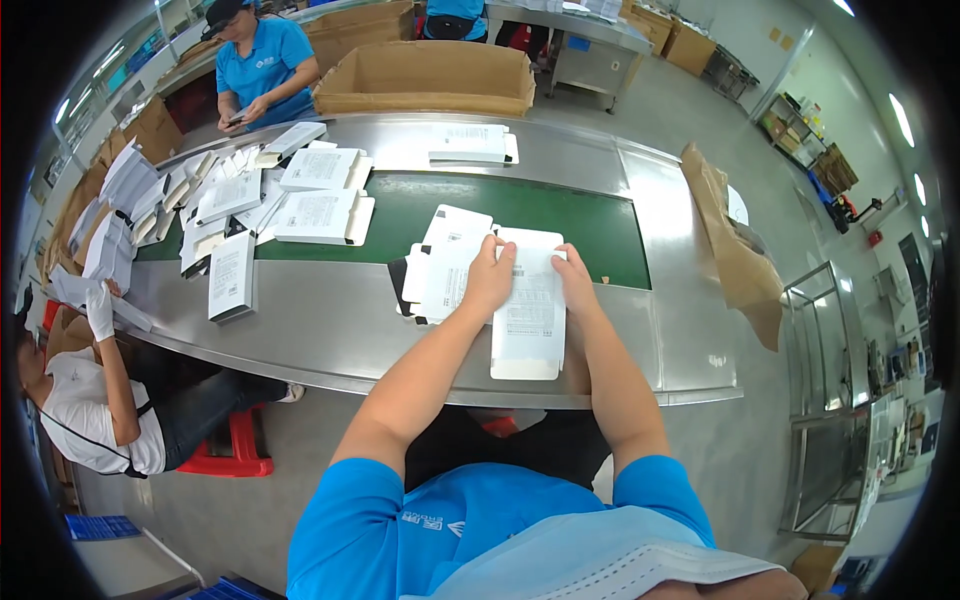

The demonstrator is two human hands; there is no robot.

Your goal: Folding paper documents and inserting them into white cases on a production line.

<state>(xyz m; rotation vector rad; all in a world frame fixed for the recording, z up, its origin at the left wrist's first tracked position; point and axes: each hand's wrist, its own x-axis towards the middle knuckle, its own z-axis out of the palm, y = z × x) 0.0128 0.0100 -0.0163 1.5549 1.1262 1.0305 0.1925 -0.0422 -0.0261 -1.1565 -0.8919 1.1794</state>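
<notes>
A white flat-looking printed carton [530, 325] lies between my hands near the front edge of the steel table. My left hand [489, 274] is closed on its upper left side, thumb across the top face. On the upper right edge, my right hand [574, 280] grips the same carton, thumb on top and fingers mostly hidden. Several more white cartons [450, 232] lie overlapping just left of it, some with their end flaps out. A black piece [398, 280] sticks out from beneath them.
A heap of white cartons [230, 195] covers the left of the table's green belt [590, 225]. More cartons [470, 142] lie at the far edge, before a large cardboard box [430, 80]. One co-worker [265, 65] stands far left; another [90, 400] sits near left. Brown paper [725, 240] hangs at right.
</notes>
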